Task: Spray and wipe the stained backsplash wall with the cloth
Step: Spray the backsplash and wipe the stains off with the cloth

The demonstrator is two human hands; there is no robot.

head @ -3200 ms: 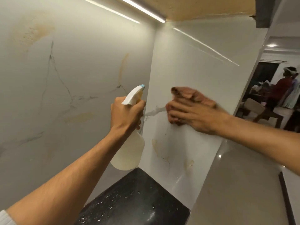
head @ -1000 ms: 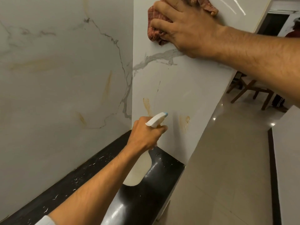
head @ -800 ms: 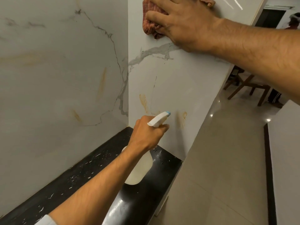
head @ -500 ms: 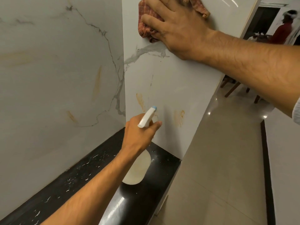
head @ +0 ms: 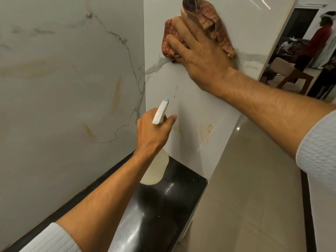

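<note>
Right fingers (head: 181, 28) flat on woven cloth (head: 207, 10), marble wall (head: 200, 99); left fingers (head: 168, 120) grip plastic sprayer (head: 161, 111).

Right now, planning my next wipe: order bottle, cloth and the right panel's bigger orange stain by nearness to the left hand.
1. Bottle, gripped in the left hand.
2. Orange stain, just right, low down.
3. Cloth, high up under the right hand.

Right hand (head: 200, 55) pressing red cloth (head: 212, 19) on marble backsplash (head: 196, 106), left hand (head: 152, 131) gripping spray bottle (head: 160, 113)
</note>
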